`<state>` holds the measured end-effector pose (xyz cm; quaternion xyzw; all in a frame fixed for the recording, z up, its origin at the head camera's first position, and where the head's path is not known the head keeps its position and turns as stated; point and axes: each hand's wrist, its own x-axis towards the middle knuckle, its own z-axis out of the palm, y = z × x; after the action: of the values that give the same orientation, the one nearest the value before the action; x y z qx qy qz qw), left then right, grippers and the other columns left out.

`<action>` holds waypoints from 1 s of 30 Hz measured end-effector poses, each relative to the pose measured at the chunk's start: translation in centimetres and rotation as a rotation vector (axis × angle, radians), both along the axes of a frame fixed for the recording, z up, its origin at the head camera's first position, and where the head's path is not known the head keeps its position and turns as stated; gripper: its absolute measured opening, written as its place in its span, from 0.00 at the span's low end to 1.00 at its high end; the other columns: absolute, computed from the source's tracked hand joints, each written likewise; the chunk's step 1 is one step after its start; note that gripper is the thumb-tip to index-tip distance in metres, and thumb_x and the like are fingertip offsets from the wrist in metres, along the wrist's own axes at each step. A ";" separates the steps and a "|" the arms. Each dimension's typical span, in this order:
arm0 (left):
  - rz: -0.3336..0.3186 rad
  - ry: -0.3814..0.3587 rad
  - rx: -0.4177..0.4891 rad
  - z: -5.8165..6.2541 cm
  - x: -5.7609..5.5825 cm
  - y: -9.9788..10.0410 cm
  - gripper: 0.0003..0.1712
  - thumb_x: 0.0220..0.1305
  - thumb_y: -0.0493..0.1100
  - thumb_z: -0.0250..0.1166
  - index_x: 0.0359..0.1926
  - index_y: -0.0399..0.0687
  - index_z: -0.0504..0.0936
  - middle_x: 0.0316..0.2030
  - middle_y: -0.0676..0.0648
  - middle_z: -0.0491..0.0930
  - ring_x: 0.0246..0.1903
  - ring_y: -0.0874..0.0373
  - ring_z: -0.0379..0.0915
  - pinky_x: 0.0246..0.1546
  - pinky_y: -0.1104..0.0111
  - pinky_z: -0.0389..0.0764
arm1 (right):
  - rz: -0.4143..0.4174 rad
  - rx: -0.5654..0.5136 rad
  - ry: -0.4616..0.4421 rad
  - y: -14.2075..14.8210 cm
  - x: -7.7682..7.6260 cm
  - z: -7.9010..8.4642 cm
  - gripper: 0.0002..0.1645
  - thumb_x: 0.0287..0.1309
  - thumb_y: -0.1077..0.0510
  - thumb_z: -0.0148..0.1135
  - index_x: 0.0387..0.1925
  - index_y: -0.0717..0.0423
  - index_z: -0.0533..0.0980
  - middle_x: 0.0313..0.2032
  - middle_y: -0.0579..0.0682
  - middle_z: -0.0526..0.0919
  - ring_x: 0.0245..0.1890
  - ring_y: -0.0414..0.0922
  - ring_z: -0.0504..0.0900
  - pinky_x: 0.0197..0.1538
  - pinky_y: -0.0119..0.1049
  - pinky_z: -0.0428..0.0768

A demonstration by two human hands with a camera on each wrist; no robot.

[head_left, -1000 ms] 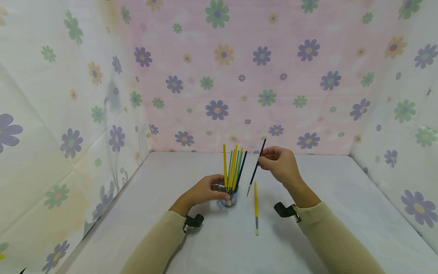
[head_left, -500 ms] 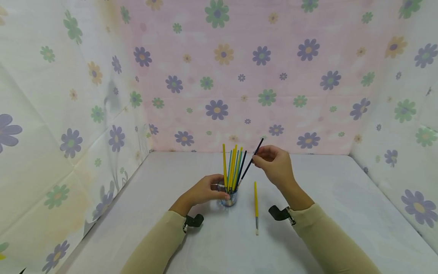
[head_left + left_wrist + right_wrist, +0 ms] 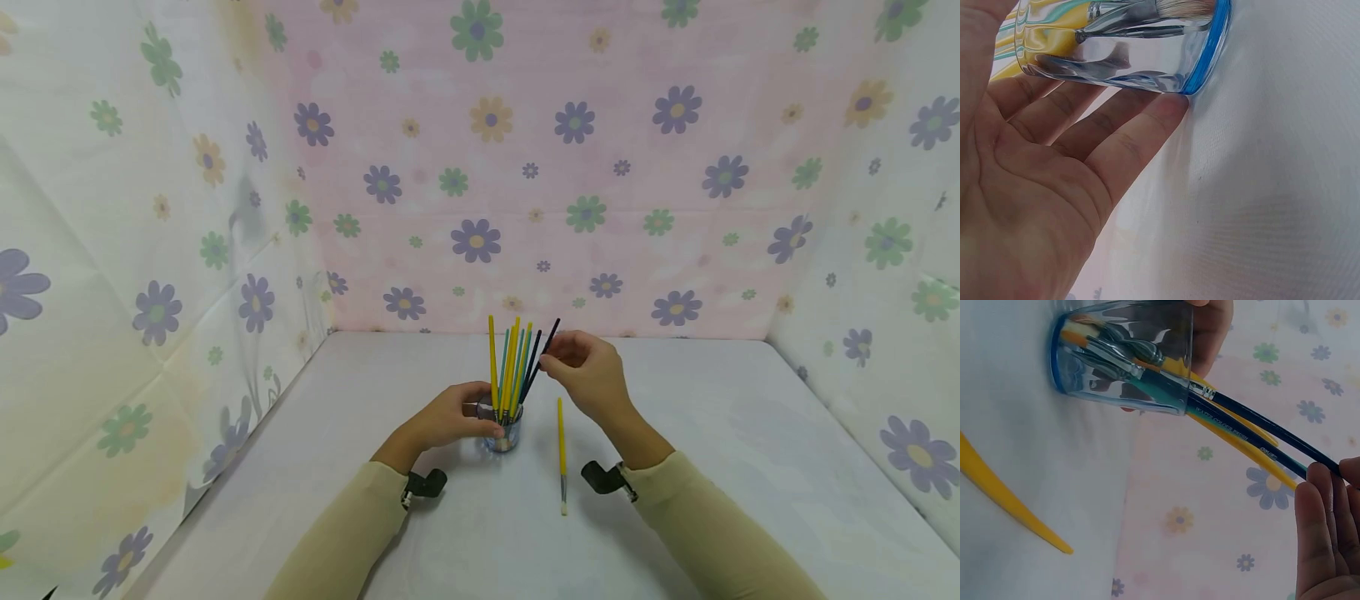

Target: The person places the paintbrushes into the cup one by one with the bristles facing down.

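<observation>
My left hand [image 3: 442, 421] holds a clear drinking glass [image 3: 504, 442] steady on the table, thumb on the near side and fingers behind. The left wrist view shows the glass's blue base [image 3: 1210, 53] on the white surface, with a fingertip close by it. Between thumb and fingers, my right hand [image 3: 592, 377] pinches the dark handle of a paintbrush [image 3: 552, 332]. That paintbrush [image 3: 1260, 417] slants bristles-down into the glass, its metal collar at the rim in the right wrist view. Another dark-blue paintbrush [image 3: 1229, 422] with printed lettering leans beside it.
Several yellow and teal paintbrushes [image 3: 492, 350] stand handle-up in the glass. A lone yellow paintbrush [image 3: 562, 442] lies on the white table [image 3: 465, 533], between the glass and the right forearm. Flower-patterned cloth [image 3: 525, 200] walls in the back and both sides.
The right hand has moved left with the dark paintbrush, then lowered it, so its bristle end went from beside the glass to inside it. The left hand has kept its hold.
</observation>
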<state>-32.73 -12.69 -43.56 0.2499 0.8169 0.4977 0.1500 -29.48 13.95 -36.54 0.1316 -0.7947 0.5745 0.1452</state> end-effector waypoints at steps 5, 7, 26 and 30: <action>-0.006 -0.006 0.009 -0.1 -0.1 -0.1 0.42 0.55 0.57 0.80 0.70 0.61 0.74 0.59 0.56 0.82 0.59 0.55 0.81 0.67 0.52 0.76 | 0.014 0.014 -0.015 -0.5 0.3 -0.4 0.11 0.63 0.57 0.72 0.45 0.54 0.82 0.40 0.51 0.89 0.39 0.46 0.89 0.44 0.34 0.88; -0.007 -0.007 0.008 -0.1 -0.1 -0.1 0.42 0.55 0.57 0.80 0.70 0.61 0.74 0.59 0.56 0.82 0.59 0.55 0.81 0.67 0.52 0.76 | 0.018 0.023 -0.024 -0.7 0.3 -0.5 0.11 0.63 0.56 0.72 0.45 0.53 0.82 0.40 0.50 0.89 0.39 0.46 0.89 0.43 0.35 0.88; -0.014 0.007 0.011 -0.2 -0.2 0.0 0.40 0.56 0.54 0.80 0.69 0.60 0.75 0.59 0.56 0.82 0.60 0.56 0.80 0.67 0.54 0.76 | 0.023 0.080 -0.100 -1.4 0.0 -2.5 0.10 0.63 0.56 0.73 0.43 0.53 0.83 0.38 0.48 0.88 0.37 0.44 0.89 0.42 0.37 0.88; -0.016 0.013 0.006 -0.2 -0.2 0.0 0.41 0.56 0.55 0.80 0.69 0.60 0.75 0.59 0.56 0.82 0.61 0.57 0.79 0.68 0.54 0.76 | 0.030 0.075 -0.101 -1.5 0.0 -2.6 0.10 0.62 0.56 0.73 0.43 0.53 0.82 0.37 0.48 0.89 0.38 0.46 0.90 0.41 0.36 0.88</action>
<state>-32.95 -12.72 -43.76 0.2601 0.8143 0.4974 0.1478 -29.48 12.47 -39.17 0.1198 -0.8199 0.5523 0.0912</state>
